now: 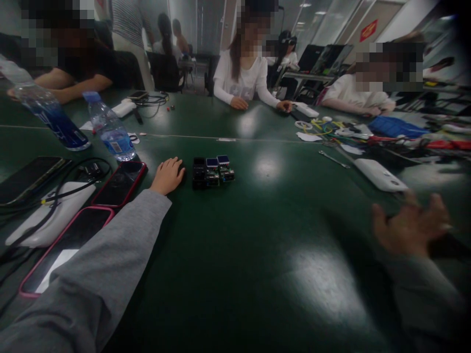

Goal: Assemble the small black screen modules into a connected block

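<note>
**Small circuit boards sat in a row on a green tabletop**

Nearest the camera, a grey sleeve crossed a pink-edged phone lying face up at left. At right, the right hand, blurred, appeared raised over the tabletop, its grip wide, with fingers spread and palm bare.

Beside the pink-edged phone lay a white slab-like device with a black cable across it, a red-edged phone and, at the far left, a dark phone.

A little farther on, the left hand rested palm down, its grip loosely open, fingers stretched forward and holding nothing. Just to its right, yet apart from it, stood a black block with the two boards beside it, each topped by a small dark screen.

Off to the right, a second white device lay just beyond the right hand, near a wrench. Two plastic bottles stood at left, one with blue liquid or wrapping, the other with a blue cap.

Beyond them, tangled wires and a blue pouch covered the right side. Across the tabletop sat a person in white, flanked by a person in black and another in a pale top.
</note>
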{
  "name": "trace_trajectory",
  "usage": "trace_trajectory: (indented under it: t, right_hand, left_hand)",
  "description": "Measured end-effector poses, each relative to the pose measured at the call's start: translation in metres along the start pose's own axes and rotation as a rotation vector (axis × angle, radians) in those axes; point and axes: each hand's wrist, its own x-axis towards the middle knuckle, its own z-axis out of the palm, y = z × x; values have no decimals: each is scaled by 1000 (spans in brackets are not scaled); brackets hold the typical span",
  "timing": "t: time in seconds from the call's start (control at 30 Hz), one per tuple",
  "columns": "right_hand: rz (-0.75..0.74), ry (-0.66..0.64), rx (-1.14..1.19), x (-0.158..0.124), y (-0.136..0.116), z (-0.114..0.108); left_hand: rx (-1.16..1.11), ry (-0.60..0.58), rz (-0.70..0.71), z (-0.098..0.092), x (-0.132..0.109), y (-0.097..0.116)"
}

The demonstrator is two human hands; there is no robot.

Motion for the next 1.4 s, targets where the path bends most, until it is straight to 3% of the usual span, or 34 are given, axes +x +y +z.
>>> trace_trajectory:
  t: [0.1,0.23,0.3,0.37,0.5,0.8,1.17,1.4]
  right_hand:
    - [-89,-85,104,12,-85,43]
    - [-260,-374,606,23,-223,86]
    - [-258,-429,704,27,-266,101]
    - [-264,-452,734,29,-287,113]
    - [-250,-489,764,31,-286,125]
    - [-151,-496,729,24,-281,126]
    - [-36,-418,744,25,-279,132]
    - [204,-415,834,26,-271,146]
  left_hand:
    - [-1,-5,-9,0,1,0]
    - [10,-8,-18,0,1,1]
    - [9,-10,-23,0,0,2]
    - [-1,-5,-26,0,0,3]
    - [-14,-3,-18,-3,-2,4]
    - [-17,-8,-13,-4,-2,4]
    - [-25,-2,-8,-3,-1,4]
    - [-22,6,-7,-1,0,1]
